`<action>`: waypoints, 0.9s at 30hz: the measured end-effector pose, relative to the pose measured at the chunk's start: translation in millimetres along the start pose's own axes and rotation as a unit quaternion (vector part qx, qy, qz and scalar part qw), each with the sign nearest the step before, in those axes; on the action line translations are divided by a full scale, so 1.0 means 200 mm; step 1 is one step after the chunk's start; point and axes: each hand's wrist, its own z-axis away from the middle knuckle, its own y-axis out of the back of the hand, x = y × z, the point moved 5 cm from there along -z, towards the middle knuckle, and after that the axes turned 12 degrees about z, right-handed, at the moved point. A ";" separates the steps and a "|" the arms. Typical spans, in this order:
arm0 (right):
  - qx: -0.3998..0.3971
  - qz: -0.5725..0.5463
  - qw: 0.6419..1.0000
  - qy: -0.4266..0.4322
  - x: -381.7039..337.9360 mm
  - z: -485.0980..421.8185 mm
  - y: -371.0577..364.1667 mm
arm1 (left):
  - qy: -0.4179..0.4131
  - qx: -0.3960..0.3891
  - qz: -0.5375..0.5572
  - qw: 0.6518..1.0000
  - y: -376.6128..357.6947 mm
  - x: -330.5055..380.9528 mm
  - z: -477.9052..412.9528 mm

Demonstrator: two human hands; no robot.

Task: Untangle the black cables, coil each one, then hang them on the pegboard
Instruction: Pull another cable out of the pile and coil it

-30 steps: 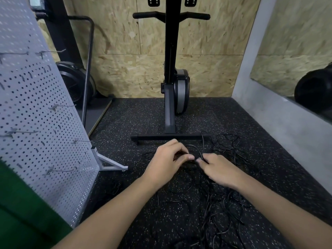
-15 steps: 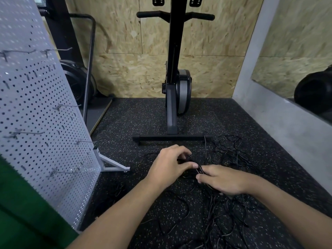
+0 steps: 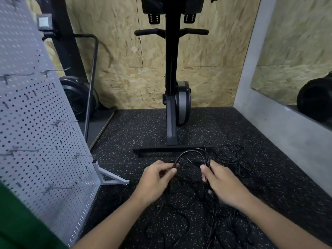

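Left hand (image 3: pixel 156 178) pinches one end of an arching loop of thin black cable (image 3: pixel 193 151), and the right hand (image 3: pixel 222 184) is curled round the other end, so the loop stands up between them. The rest of the tangled black cables (image 3: pixel 224 230) sprawl on the speckled rubber floor (image 3: pixel 143 126) under the right hand. White perforated metal pegboard (image 3: pixel 36 132) is off to the left of the left hand.
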 end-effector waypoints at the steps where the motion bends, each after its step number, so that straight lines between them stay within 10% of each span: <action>1: 0.009 -0.017 1.000 -0.003 0.00 0.00 -0.02 | -0.002 0.012 -0.019 1.000 -0.01 0.02 0.00; 8: 0.028 -0.055 0.998 -0.027 0.04 0.00 -0.07 | 0.098 0.071 0.237 0.964 -0.16 0.09 -0.02; 19: -0.008 -0.038 0.999 -0.025 0.02 0.00 -0.07 | 0.134 0.065 0.341 0.928 -0.25 0.08 -0.04; 23: 0.007 -0.162 0.985 -0.056 0.05 -0.01 -0.02 | 0.098 0.008 0.252 0.963 -0.21 0.07 -0.05; 27: -0.010 -0.457 0.887 -0.066 0.03 -0.03 0.05 | 0.091 -0.196 0.077 0.973 -0.31 -0.01 0.02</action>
